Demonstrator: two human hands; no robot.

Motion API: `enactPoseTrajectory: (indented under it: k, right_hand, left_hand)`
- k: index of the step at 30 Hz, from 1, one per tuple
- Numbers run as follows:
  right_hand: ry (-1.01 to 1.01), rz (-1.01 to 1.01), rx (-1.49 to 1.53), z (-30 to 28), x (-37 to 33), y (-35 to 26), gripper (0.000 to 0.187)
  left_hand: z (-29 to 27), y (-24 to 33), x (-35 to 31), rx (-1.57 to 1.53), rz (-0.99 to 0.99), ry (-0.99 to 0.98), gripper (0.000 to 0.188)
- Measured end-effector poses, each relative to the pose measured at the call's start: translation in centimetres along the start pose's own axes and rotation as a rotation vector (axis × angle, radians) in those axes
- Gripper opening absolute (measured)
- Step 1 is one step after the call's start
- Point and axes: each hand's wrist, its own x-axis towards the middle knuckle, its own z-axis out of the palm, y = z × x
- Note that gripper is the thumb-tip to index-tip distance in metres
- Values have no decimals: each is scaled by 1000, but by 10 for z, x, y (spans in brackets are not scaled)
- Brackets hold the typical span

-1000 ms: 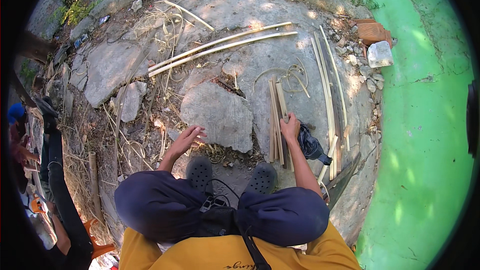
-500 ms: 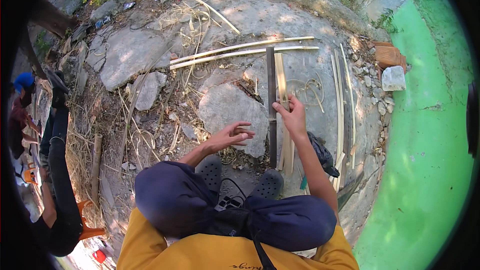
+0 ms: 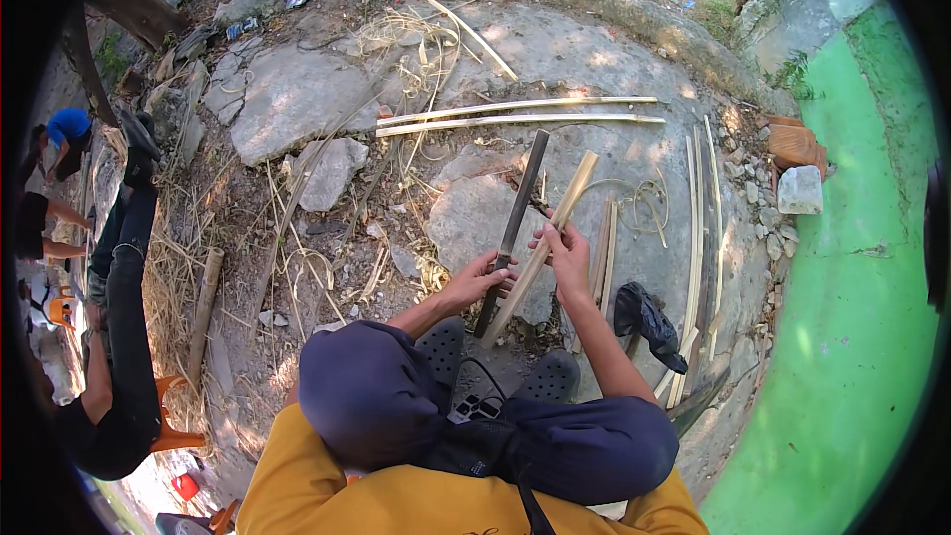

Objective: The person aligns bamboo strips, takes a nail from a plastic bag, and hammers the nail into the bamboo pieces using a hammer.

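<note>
My left hand [image 3: 480,279] is closed around a dark, narrow bamboo strip [image 3: 522,198], which slants up and away to the right. My right hand [image 3: 565,256] grips a pale split bamboo strip [image 3: 576,183] by its middle, thumb on top. The two strips run nearly side by side, close together above the ground in front of my feet. Just right of my right hand, more short strips [image 3: 607,250] rest on the concrete, partly hidden by my forearm. Fingers under both held strips are partly covered.
Two long pale strips [image 3: 515,122] lie across the slab ahead. Several long strips [image 3: 691,258] lie to the right, near a black plastic bag [image 3: 649,322]. A white block [image 3: 799,190] stands by the green surface [image 3: 842,357]. People [image 3: 124,287] are at far left.
My left hand, apart and open before, has closed on the dark strip. That strip and the pale one have tilted and come nearer me; shorter strips now lie beside my right hand.
</note>
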Motion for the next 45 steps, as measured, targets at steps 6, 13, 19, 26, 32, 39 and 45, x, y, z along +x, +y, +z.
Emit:
enactPoseTrajectory:
  k: [6, 13, 19, 26, 32, 39, 45]
  right_hand:
    - [33, 170, 242, 8, 3, 7, 49]
    - [11, -29, -75, 8, 10, 18, 38]
    - [159, -167, -309, 13, 2, 6, 30]
    - [129, -129, -430, 6, 4, 3, 34]
    - [-134, -138, -21, -30, 18, -32, 32]
    - [-134, -555, -285, -11, -3, -149, 22]
    - [-108, -755, -613, 0, -4, -120, 13]
  left_hand:
    - [10, -14, -4, 60, 5, 24, 36]
    - [11, -20, -2, 157, 38, -43, 40]
    - [21, -21, -7, -27, -37, -35, 42]
    - [29, -9, -10, 201, -13, -44, 50]
    - [18, 37, -9, 32, -88, -302, 56]
    - [19, 122, 30, 536, 347, -264, 60]
    - [25, 192, 29, 578, 618, -99, 63]
